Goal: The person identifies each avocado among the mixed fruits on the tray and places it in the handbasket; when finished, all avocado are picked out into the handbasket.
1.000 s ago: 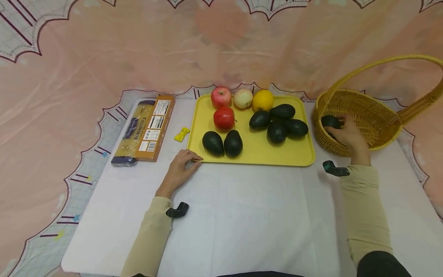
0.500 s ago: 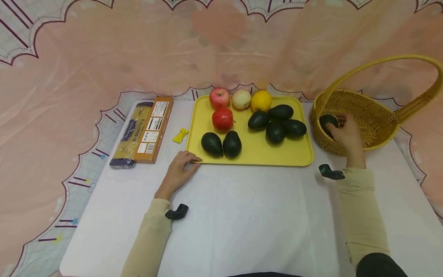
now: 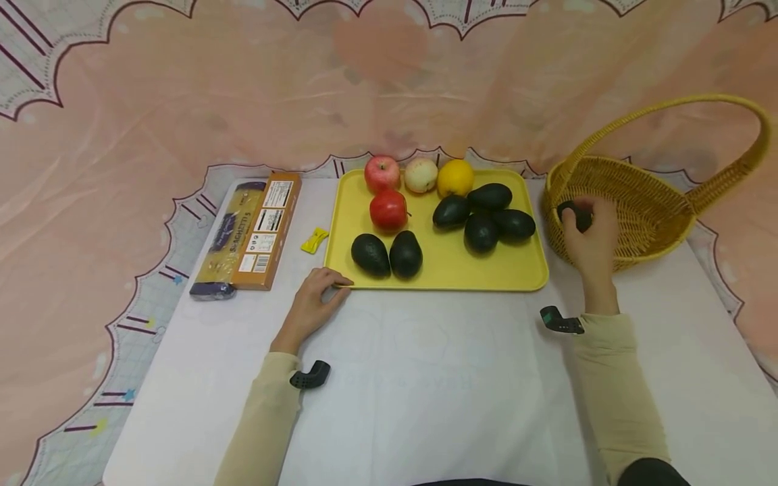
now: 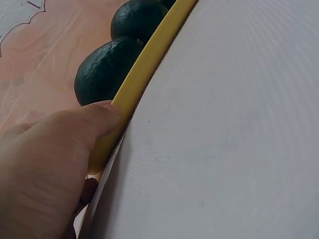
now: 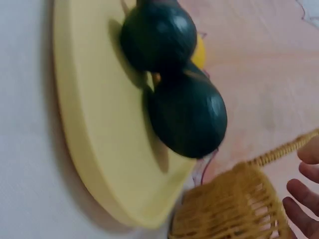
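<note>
At the near left corner of the yellow tray, my left hand pinches the rim, thumb on top in the left wrist view. My right hand is over the left side of the wicker basket. Below its thumb and fingers, a dark avocado shows inside the basket, partly hidden. In the right wrist view the fingers are loosely bent, with no fruit seen between them. Several avocados lie at the tray's right, and two more avocados sit at its front left.
Along the back of the tray are a pink apple, a pale round fruit and an orange, with a red apple in front. Left of it lie a yellow wrapped candy, a brown box and a spaghetti packet.
My right hand has drawn back leftward and toward me, while the avocado stays at the basket's left side. My left hand keeps its place on the tray rim.
</note>
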